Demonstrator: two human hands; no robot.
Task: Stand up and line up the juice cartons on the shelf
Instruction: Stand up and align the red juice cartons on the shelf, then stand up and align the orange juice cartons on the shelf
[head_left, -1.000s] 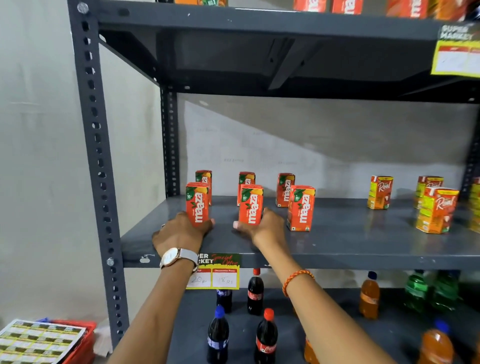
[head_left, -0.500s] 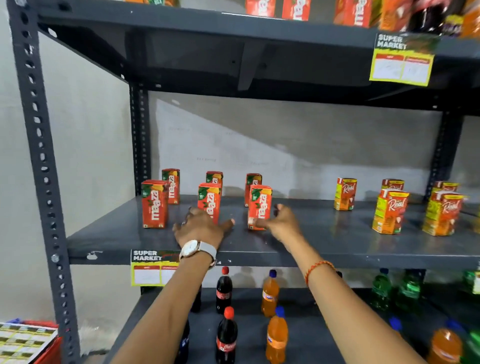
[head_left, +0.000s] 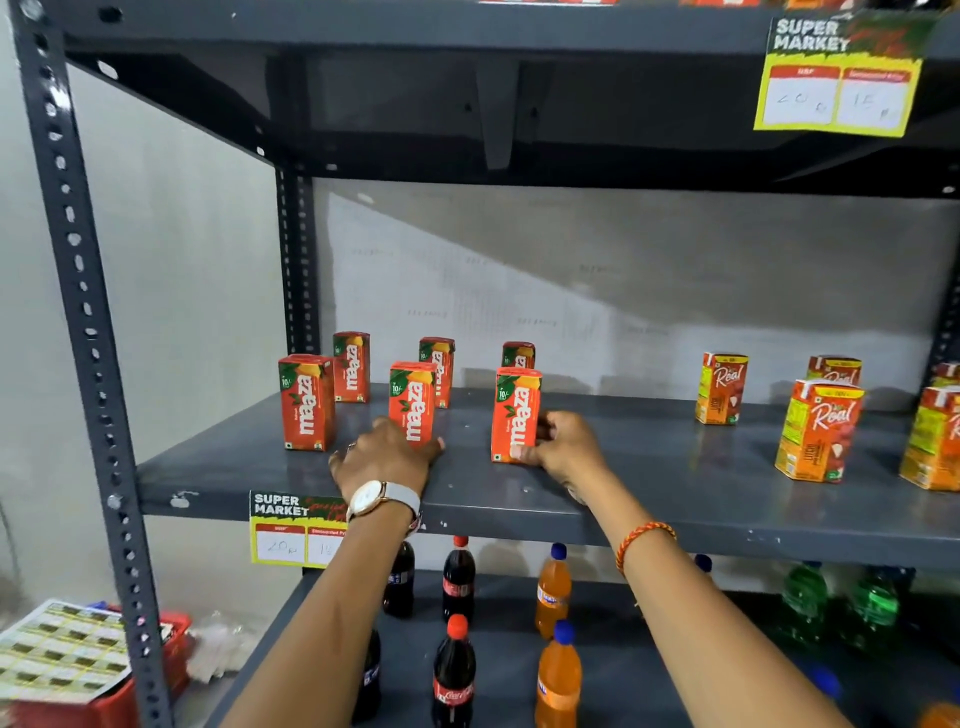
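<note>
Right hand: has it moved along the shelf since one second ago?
Yes. The right hand moved rightward: from the middle front Maaza carton to the right front Maaza carton, which it now holds.

A dark grey metal shelf (head_left: 649, 483) carries small juice cartons, all upright. Taking the front middle Maaza carton (head_left: 412, 411) as the landmark: 1 red Maaza carton (head_left: 306, 401) stands to its left and 1 (head_left: 515, 414) to its right, forming a front row of 3. Behind it stand 3 more Maaza cartons (head_left: 351, 367) in a back row. Well to its right, Real cartons (head_left: 818, 430) stand apart. A left hand (head_left: 387, 460) rests on the shelf just in front of it.
</note>
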